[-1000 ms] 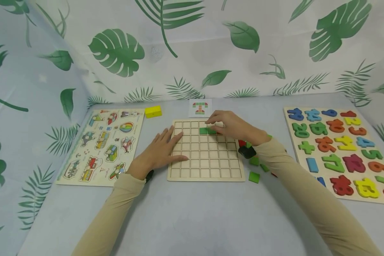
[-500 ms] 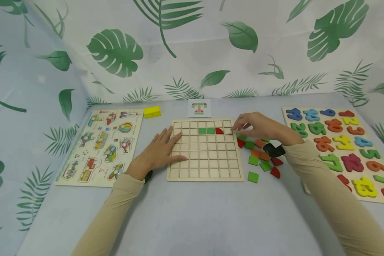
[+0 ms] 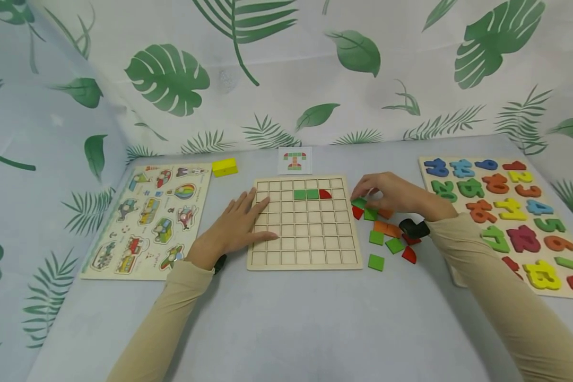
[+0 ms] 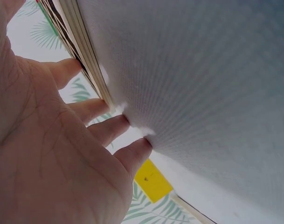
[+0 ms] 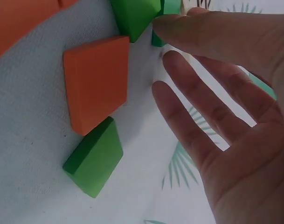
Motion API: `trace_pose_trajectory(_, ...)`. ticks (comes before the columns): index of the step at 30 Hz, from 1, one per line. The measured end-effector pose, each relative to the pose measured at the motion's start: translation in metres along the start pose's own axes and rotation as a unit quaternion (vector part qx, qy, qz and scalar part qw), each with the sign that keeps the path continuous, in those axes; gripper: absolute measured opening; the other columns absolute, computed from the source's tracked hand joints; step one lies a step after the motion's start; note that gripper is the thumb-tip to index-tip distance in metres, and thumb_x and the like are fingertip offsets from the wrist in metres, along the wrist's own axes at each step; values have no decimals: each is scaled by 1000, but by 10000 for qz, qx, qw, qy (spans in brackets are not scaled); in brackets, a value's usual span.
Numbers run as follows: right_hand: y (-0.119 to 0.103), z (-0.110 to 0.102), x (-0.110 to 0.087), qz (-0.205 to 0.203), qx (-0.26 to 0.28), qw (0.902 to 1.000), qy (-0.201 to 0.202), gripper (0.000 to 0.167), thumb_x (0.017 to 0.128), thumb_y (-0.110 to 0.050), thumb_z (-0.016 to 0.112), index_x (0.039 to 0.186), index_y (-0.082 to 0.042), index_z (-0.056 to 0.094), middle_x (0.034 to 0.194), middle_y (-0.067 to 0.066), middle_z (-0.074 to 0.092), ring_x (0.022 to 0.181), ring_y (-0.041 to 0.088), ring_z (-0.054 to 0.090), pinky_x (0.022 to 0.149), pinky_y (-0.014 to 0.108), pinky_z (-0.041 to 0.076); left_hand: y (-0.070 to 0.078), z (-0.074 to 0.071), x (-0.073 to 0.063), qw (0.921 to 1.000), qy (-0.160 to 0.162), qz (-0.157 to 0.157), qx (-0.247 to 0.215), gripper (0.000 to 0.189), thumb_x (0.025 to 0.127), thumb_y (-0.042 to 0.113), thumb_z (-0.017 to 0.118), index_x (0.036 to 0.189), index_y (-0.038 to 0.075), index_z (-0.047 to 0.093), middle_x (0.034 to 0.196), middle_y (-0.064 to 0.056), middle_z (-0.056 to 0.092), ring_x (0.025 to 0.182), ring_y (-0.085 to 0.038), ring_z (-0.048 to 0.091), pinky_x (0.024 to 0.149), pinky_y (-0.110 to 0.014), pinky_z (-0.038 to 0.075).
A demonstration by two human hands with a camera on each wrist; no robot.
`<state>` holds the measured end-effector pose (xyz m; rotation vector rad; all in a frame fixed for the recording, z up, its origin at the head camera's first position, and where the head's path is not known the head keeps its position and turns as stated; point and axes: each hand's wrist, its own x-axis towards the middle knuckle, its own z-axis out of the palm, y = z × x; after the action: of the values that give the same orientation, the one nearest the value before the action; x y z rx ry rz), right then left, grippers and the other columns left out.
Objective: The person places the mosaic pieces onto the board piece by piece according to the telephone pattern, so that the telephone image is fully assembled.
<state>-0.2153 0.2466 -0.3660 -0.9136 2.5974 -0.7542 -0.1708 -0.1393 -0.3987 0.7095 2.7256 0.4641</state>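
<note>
My left hand (image 3: 233, 227) lies flat with spread fingers at the left edge of a wooden grid board (image 3: 303, 243). Two green square tiles (image 3: 305, 194) and a red quarter-circle tile (image 3: 324, 194) sit side by side in its second row. Just right of the board, my right hand (image 3: 395, 193) pinches a green tile (image 3: 359, 202) between thumb and fingers. In the right wrist view the thumb presses on this tile (image 5: 157, 39), partly hidden behind it. Other loose tiles lie below, among them an orange tile (image 5: 97, 84) and a green tile (image 5: 97, 158).
A pattern card (image 3: 294, 161) lies behind the board, with a yellow block (image 3: 224, 167) to its left. A picture puzzle (image 3: 143, 223) stands at the left, a number puzzle (image 3: 494, 204) at the right. Several green, red and orange tiles (image 3: 387, 229) are scattered between board and number puzzle.
My right hand has moved off the board to the right, leaving a red quarter-circle tile beside the two green ones, and has taken hold of a green tile. My left hand stays put.
</note>
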Motion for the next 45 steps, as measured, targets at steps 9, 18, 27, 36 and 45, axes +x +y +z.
trace_pose_trajectory(9,7,-3,-5,306,-90,9994,133,25,89,7,76,113,1,78,109,10,71,104,32,68,97,55,55,2,0,1,9999,70,80,73,93,99,58,64,168,11,22,173,-26,4,159,-45,6,127,-60,8)
trace_pose_trajectory(18,7,1,-1,52,-59,9999,133,21,90,4,78,110,2,78,111,12,68,101,31,68,93,51,58,0,0,-2,10000,65,52,30,92,100,57,64,168,10,24,173,-26,4,159,-46,7,126,-60,9)
trace_pose_trajectory(27,3,1,-1,346,57,9992,173,26,89,4,80,114,7,76,105,12,71,99,32,69,92,51,58,0,0,-1,10000,68,66,3,93,100,57,64,168,10,22,173,-26,3,159,-46,5,126,-60,8)
trace_pose_trajectory(36,0,0,-2,832,245,9960,197,24,88,4,80,112,7,76,104,14,75,95,30,69,88,49,58,-2,1,-1,10000,26,62,-10,94,99,57,64,168,11,21,173,-25,2,159,-45,4,127,-60,6)
trace_pose_trajectory(45,-1,1,-3,846,240,9951,462,20,87,1,83,105,4,77,98,12,74,93,29,68,85,47,59,-3,1,0,10000,67,41,9,94,99,58,64,168,11,22,173,-24,1,159,-44,4,127,-59,6)
